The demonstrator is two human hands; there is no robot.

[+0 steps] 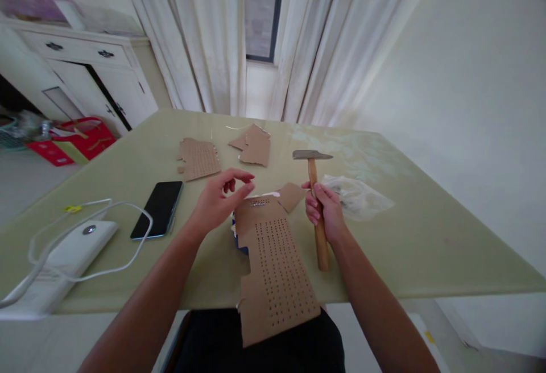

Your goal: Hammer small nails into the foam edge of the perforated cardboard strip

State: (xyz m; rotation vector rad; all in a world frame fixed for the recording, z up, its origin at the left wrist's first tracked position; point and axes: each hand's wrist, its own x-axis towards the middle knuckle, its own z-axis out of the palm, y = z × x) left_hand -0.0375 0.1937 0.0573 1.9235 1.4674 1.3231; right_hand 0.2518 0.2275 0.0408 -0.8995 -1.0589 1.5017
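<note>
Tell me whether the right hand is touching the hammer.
Touching. The head view shows the right hand with its fingers wrapped round the wooden handle of the hammer.

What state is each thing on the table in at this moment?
hammer: upright, held by right hand
left hand: open, at the top of perforated cardboard sheet
perforated cardboard sheet: flat, overhanging the table edge
phone: screen dark
plastic bag: crumpled
cardboard scraps: lying loose
</note>
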